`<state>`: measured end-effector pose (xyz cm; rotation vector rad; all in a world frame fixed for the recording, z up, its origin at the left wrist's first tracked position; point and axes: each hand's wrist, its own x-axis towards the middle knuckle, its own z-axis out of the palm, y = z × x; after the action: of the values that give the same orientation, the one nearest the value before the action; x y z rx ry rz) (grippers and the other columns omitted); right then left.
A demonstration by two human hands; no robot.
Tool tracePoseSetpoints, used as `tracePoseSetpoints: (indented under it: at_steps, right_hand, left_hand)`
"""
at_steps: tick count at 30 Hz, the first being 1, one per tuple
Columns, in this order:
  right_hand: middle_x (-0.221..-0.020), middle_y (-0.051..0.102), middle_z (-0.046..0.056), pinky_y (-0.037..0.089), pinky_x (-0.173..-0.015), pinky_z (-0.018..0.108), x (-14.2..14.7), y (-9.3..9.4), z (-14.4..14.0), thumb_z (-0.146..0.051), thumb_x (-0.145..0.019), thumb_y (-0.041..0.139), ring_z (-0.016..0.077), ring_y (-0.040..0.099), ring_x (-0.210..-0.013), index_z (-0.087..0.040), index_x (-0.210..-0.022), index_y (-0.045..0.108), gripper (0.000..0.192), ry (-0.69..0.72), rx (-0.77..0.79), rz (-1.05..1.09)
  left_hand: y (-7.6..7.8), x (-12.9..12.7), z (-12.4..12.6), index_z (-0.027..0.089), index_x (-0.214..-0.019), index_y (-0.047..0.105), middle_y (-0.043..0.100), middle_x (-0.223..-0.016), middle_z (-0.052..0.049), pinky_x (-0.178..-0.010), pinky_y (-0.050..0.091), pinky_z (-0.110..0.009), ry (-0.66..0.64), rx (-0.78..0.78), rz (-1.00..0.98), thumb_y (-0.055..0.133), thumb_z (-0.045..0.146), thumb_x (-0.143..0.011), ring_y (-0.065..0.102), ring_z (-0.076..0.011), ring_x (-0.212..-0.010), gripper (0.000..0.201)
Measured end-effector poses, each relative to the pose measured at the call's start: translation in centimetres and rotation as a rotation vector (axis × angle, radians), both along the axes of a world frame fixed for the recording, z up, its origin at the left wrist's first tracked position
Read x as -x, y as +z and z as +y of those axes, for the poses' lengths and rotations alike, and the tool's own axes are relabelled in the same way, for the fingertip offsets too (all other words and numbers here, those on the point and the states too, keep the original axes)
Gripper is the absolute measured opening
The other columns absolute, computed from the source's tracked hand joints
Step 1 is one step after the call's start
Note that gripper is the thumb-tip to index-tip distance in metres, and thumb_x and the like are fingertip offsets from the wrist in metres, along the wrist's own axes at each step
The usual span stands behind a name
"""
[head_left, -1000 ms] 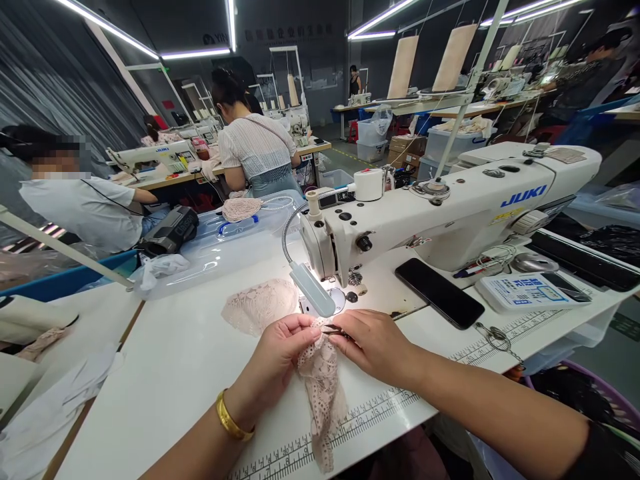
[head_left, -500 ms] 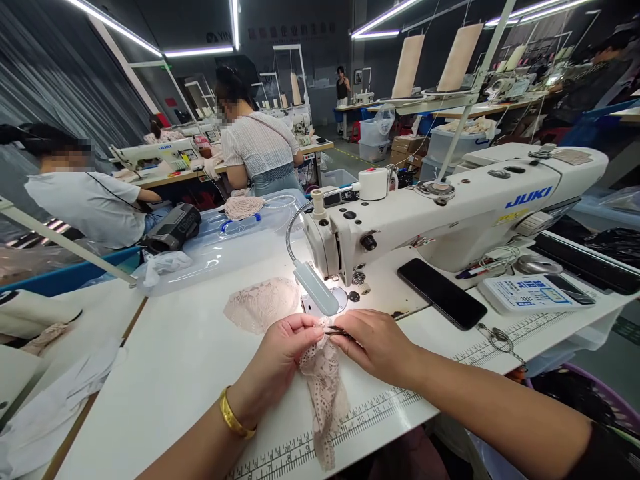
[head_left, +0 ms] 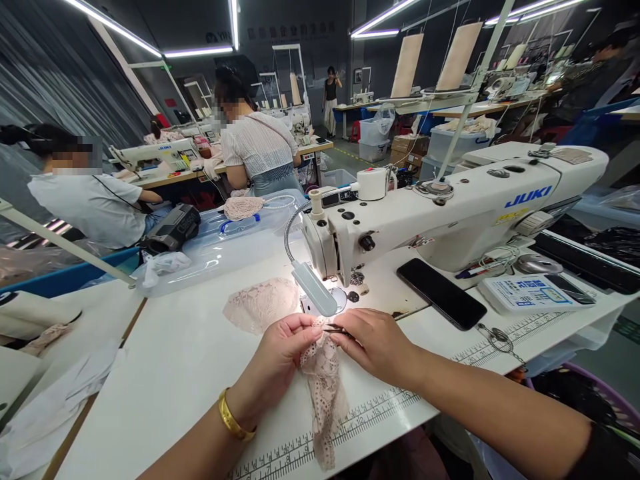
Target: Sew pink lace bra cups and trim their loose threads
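My left hand (head_left: 286, 348) pinches the top of a pale pink lace piece (head_left: 324, 393), which hangs down past the table's front edge. Dark pointed thread snips (head_left: 339, 330) are in my right hand (head_left: 377, 343), fingers closed round them, their tips at the lace beside my left fingertips. Whether the blades are apart is too small to tell. Just beyond my hands stands a white sewing machine (head_left: 450, 213), with a grey lamp head (head_left: 314, 288) low over its needle plate. Another pink lace piece (head_left: 263, 303) lies flat on the table to the left of the plate.
A black phone (head_left: 441, 293) and a white-and-blue box (head_left: 535, 293) lie right of my hands. Ruler markings (head_left: 280, 460) run along the table's front edge. A clear plastic bin lid (head_left: 215, 247) holds a lace bundle (head_left: 243, 208). Co-workers sit at machines beyond.
My hands, the snips and the lace have hardly moved; the snips' tips look slightly shifted at the lace. In the far background a standing person has moved left.
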<state>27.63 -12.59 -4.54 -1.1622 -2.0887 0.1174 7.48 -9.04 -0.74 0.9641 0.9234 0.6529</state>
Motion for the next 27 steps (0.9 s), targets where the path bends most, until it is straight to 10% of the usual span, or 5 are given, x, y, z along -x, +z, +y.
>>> tracePoseSetpoints:
  at_steps: [19, 27]
  right_hand:
    - [-0.073, 0.063, -0.001, 0.04, -0.062, 0.026, 0.3, 1.0, -0.7, -0.031, -0.105, 0.049, 0.0146, 0.053, -0.062, -0.022, -0.1, 0.054, 0.012, 0.241, -0.105, 0.187]
    - [-0.069, 0.052, -0.006, 0.04, -0.058, 0.023, 0.1, 1.3, -0.5, -0.035, -0.094, 0.063, 0.0123, 0.049, -0.06, -0.024, -0.098, 0.057, 0.013, 0.04, 0.344, 0.388]
  left_hand:
    - [-0.4, -0.3, 0.0, 0.016, -0.082, 0.071, 0.072, -0.078, -0.004, -0.068, 0.049, -0.026, 0.027, -0.133, 0.077, 0.083, 0.036, -0.077, 0.063, -0.0168, -0.072, 0.024]
    - [-0.2, -0.2, 0.0, 0.017, -0.084, 0.068, 0.071, -0.076, -0.002, -0.067, 0.05, -0.025, 0.07, -0.058, -0.002, 0.085, 0.037, -0.077, 0.064, -0.0152, -0.071, 0.028]
